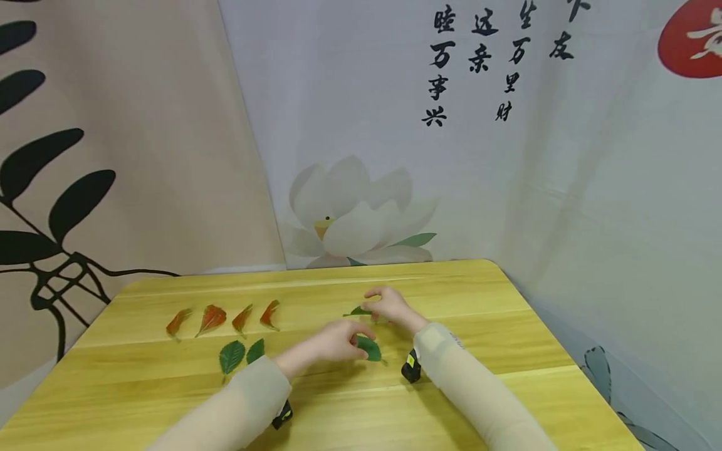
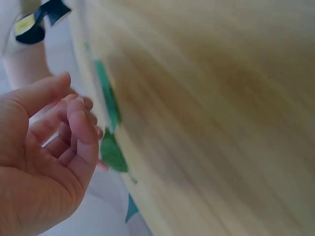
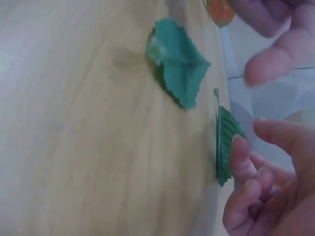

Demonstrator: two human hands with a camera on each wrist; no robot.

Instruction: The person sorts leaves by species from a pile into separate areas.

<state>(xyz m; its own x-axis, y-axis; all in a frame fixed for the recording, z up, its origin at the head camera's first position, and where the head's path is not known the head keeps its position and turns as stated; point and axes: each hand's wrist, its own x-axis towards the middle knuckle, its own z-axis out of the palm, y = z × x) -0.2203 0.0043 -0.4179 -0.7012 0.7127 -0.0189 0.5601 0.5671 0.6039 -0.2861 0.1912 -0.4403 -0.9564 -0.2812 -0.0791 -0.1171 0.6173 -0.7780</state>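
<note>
My left hand [image 1: 341, 340] hovers over the table with loosely bent fingers, close beside a green leaf [image 1: 369, 348]. In the left wrist view, a gap separates the left thumb from its fingers [image 2: 81, 130], and nothing is held there. My right hand [image 1: 390, 307] is at a second green leaf [image 1: 360, 311] farther back. The right wrist view has its thumb and forefinger apart, with the lower fingers [image 3: 241, 157] overlapping that serrated leaf [image 3: 229, 142]; whether they touch it, I cannot tell. The nearer leaf [image 3: 179, 64] lies on the wood, its stalk blurred.
Several orange-red petal-like pieces [image 1: 213, 318] lie in a row at the back left of the wooden table [image 1: 474, 401]. Below them are two more green leaves [image 1: 232, 357]. A printed cloth [image 1: 361, 113] hangs behind the table. Black wrist devices [image 1: 412, 367] sit under the sleeves.
</note>
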